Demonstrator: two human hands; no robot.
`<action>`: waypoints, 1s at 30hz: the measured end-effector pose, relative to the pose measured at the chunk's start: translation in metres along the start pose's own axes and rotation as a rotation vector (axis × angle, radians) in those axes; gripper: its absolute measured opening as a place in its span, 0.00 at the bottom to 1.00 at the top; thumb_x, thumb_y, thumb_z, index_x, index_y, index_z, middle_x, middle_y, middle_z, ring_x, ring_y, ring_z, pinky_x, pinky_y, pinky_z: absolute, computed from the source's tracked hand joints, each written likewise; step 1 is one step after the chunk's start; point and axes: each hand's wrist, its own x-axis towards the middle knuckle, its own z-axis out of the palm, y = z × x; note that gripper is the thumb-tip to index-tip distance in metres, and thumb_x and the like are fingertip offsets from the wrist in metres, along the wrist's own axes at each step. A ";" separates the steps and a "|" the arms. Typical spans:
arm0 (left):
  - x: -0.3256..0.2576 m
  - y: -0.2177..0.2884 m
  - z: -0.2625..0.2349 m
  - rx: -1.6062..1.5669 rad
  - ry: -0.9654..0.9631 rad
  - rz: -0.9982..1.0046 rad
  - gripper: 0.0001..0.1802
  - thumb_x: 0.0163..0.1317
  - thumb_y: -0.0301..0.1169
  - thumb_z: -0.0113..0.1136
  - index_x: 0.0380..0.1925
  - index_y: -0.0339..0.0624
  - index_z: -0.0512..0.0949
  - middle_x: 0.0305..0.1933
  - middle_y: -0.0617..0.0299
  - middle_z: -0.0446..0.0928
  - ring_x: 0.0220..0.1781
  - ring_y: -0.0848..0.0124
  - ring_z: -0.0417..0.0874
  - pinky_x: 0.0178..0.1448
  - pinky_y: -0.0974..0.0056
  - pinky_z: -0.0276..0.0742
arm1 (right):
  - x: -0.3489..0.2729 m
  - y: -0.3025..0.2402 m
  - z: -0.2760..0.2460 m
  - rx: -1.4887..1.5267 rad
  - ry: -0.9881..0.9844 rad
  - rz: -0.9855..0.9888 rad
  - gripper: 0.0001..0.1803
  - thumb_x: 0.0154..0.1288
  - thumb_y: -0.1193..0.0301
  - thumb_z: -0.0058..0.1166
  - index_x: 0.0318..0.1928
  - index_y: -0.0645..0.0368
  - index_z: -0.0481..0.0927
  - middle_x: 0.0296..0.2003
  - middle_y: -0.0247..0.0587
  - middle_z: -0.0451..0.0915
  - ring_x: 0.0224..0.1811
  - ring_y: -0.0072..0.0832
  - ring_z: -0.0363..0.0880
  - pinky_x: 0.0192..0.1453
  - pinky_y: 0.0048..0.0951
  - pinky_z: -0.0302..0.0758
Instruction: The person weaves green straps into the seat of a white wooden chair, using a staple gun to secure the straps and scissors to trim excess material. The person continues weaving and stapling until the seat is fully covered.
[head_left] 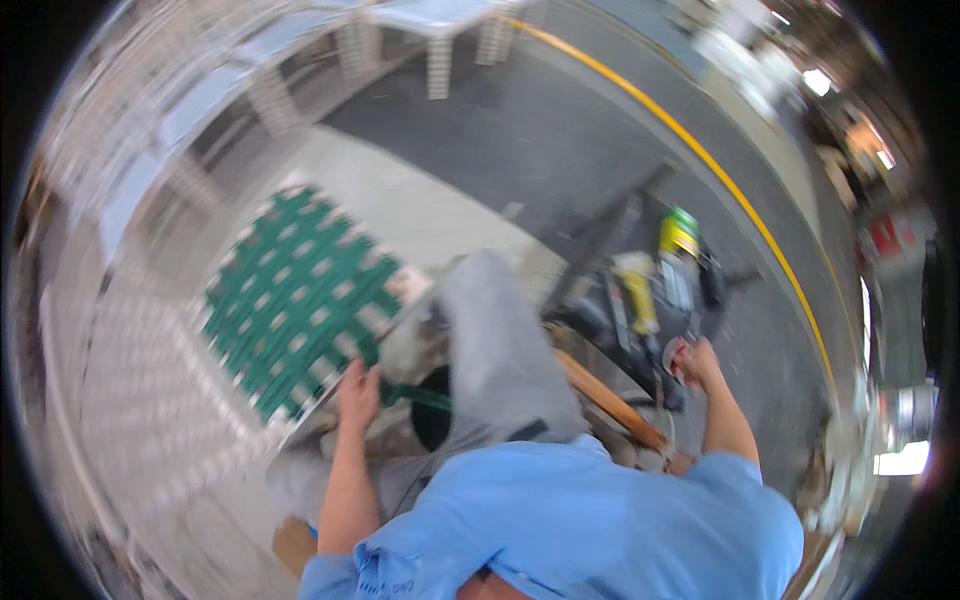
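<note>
Our blue shirt (580, 510) is filling the bottom of the view, grey trouser leg (495, 350) stretching out ahead. We're keeping our hands well apart: the left hand (357, 392) is gripping a green strap (415, 397) right at the edge of the green woven panel (300, 300), and the right hand (693, 362) is closing around something small and blurry near the yellow power tool (637, 285) on the dark floor (560, 140).

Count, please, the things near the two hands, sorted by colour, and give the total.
Green: 2, the woven strap panel and the strap by the left hand
Yellow: 1, a power tool on the floor
Grey: 1, a round disc at the right hand
Brown: 1, a wooden bar
Total: 5
</note>
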 end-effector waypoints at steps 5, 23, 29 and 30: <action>0.010 0.000 -0.024 -0.435 -0.254 0.007 0.18 0.80 0.42 0.58 0.59 0.41 0.82 0.49 0.67 0.84 0.48 0.75 0.83 0.54 0.65 0.81 | -0.014 0.000 -0.014 0.674 -0.305 0.349 0.10 0.68 0.58 0.61 0.36 0.49 0.81 0.25 0.33 0.78 0.22 0.28 0.78 0.20 0.35 0.72; 0.007 0.062 -0.084 -1.269 -0.277 -0.064 0.14 0.77 0.34 0.60 0.53 0.35 0.79 0.44 0.51 0.89 0.35 0.60 0.91 0.42 0.56 0.91 | -0.128 -0.406 -0.006 -0.211 -0.208 -1.818 0.32 0.60 0.47 0.73 0.59 0.46 0.78 0.47 0.47 0.84 0.49 0.47 0.85 0.53 0.47 0.76; -0.012 0.085 -0.090 -1.165 -0.205 -0.163 0.15 0.77 0.32 0.59 0.55 0.32 0.78 0.45 0.47 0.88 0.36 0.59 0.90 0.44 0.57 0.91 | -0.139 -0.481 0.055 -0.564 -0.247 -1.988 0.31 0.63 0.41 0.67 0.59 0.43 0.78 0.47 0.44 0.84 0.53 0.44 0.85 0.58 0.50 0.71; -0.015 0.087 -0.089 -1.169 -0.203 -0.164 0.15 0.77 0.32 0.59 0.55 0.32 0.78 0.45 0.47 0.88 0.36 0.59 0.90 0.44 0.57 0.91 | -0.138 -0.486 0.065 -0.664 -0.244 -1.966 0.32 0.63 0.41 0.67 0.60 0.42 0.78 0.46 0.44 0.83 0.53 0.43 0.85 0.58 0.50 0.71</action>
